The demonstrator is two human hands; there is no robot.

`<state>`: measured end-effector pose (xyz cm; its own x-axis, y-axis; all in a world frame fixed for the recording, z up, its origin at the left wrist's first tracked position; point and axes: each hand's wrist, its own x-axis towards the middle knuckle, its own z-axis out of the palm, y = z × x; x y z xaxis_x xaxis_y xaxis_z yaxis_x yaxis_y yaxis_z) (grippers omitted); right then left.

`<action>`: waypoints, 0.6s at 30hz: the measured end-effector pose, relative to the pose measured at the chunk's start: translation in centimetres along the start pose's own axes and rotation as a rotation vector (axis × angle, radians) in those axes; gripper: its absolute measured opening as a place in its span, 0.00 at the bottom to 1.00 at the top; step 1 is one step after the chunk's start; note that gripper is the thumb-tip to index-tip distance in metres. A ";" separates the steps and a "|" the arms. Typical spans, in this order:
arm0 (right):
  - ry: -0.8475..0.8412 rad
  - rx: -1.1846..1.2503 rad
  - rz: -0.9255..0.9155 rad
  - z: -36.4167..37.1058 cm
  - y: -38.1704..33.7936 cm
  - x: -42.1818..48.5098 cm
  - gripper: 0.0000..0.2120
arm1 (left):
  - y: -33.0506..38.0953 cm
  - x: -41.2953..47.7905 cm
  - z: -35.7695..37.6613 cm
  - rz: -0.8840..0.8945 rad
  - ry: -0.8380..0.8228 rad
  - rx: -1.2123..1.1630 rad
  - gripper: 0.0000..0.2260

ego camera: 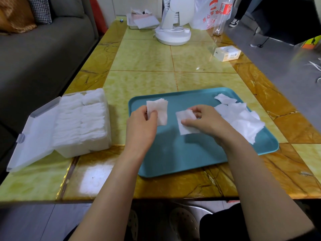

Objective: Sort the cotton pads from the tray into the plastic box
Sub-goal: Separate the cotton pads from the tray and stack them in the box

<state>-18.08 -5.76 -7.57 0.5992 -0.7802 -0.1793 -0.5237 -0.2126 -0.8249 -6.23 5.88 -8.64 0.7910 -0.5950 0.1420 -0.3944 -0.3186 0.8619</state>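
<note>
My left hand (141,126) pinches a small stack (159,111) of pads above the tray (173,153), while my right hand (206,121) nips one pad (186,123) lying on it. I should square that pad onto the stack (edges flush) before carrying all to the box (81,122), nearly full, on the table (156,66); loose pads (243,119) remain at the tray's right.

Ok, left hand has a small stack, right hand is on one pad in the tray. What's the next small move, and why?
Probably lift the pad under the right hand and add it to the stack in the left hand. The right fingers are already pinching it, the stack sits close beside it, and more loose pads wait on the tray before a trip to the open box.
</note>
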 end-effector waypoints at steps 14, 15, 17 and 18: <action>-0.135 0.224 -0.263 1.1 -2.0 -0.8 0.07 | 0.7 -0.7 -0.3 -0.026 -0.255 -0.146 0.15; -0.123 0.197 -0.286 1.1 -2.0 -0.8 0.08 | 0.7 -0.7 -0.4 -0.025 -0.257 -0.133 0.16; -0.112 0.144 -0.316 1.2 -2.0 -0.8 0.08 | 0.7 -0.6 -0.4 -0.022 -0.262 -0.104 0.20; -0.114 0.132 -0.322 1.2 -2.0 -0.8 0.08 | 0.7 -0.6 -0.4 -0.016 -0.269 -0.082 0.20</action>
<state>-16.77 -3.99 -6.43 0.7880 -0.6138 0.0485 -0.2189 -0.3530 -0.9096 -6.82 6.34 -7.88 0.6402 -0.7682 0.0033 -0.3348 -0.2751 0.9012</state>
